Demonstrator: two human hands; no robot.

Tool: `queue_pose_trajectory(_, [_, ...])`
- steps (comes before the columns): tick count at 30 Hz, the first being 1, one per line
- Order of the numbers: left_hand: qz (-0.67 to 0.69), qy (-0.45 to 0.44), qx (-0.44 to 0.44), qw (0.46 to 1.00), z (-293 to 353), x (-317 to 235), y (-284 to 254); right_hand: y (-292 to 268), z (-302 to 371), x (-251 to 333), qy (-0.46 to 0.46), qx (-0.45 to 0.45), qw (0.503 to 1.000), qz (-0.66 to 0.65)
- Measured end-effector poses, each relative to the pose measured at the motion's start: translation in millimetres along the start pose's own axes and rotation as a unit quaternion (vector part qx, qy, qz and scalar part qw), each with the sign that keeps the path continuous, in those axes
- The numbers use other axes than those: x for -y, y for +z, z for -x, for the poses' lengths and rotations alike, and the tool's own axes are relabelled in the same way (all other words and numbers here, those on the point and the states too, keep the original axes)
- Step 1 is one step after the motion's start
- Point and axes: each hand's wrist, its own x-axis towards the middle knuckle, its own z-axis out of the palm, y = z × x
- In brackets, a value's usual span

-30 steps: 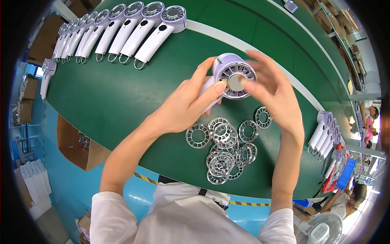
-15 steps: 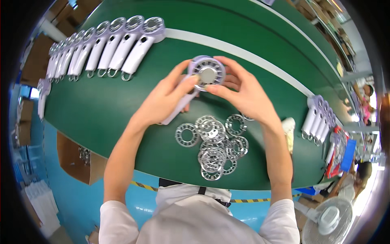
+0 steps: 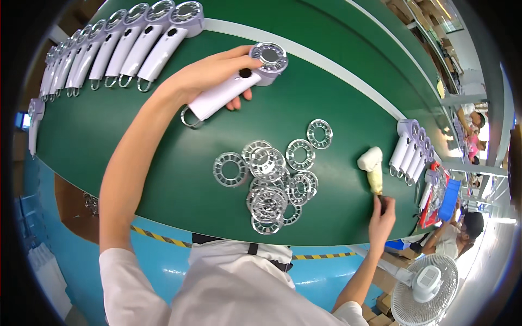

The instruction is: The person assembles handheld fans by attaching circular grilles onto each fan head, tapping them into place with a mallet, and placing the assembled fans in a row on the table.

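Note:
A white and lilac handheld fan [image 3: 225, 96] is in my left hand [image 3: 220, 68], tilted, its round head far right and its metal loop near left. My thumb lies at the edge of the fan's head; the other fingers pass under the handle. At the right, my right hand [image 3: 382, 220] is closed on the dark thin end of a mallet [image 3: 372, 163] with a white wrapped head and a yellowish neck. That head rests on or just over the green table. Between the hands lies a loose pile of clear ring-shaped covers [image 3: 267, 204], several overlapping.
A row of similar handheld fans [image 3: 128, 46] lines the far left of the green table [image 3: 179, 190]. A smaller group of fans [image 3: 410, 152] lies at the right, beside a blue bin [image 3: 448, 198]. A cardboard box [image 3: 76, 212] and a white standing fan [image 3: 427, 282] flank the table.
My right hand has left the handheld fan, moved right and near, and taken hold of the mallet. My left hand still holds the fan, now farther left in view.

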Motion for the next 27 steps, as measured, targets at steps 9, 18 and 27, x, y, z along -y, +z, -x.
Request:
queue_pose_trajectory(9, [-0.005, -0.019, 0.086, 0.996, -7.2, 3.9, -16.6, 11.1, -92.6, 152.2, -0.122, 0.078, 0.969, -0.199])
queue_pose_trajectory(18, [-0.004, -0.026, 0.095, 0.995, -6.7, 2.6, -18.9, 42.3, -132.9, 228.3, -0.322, 0.099, 0.94, -0.052])
queue_pose_trajectory(27, [-0.012, -0.033, 0.089, 0.995, -6.3, -0.4, -19.3, 54.2, -137.0, 217.5, -0.358, 0.043, 0.927, -0.101])
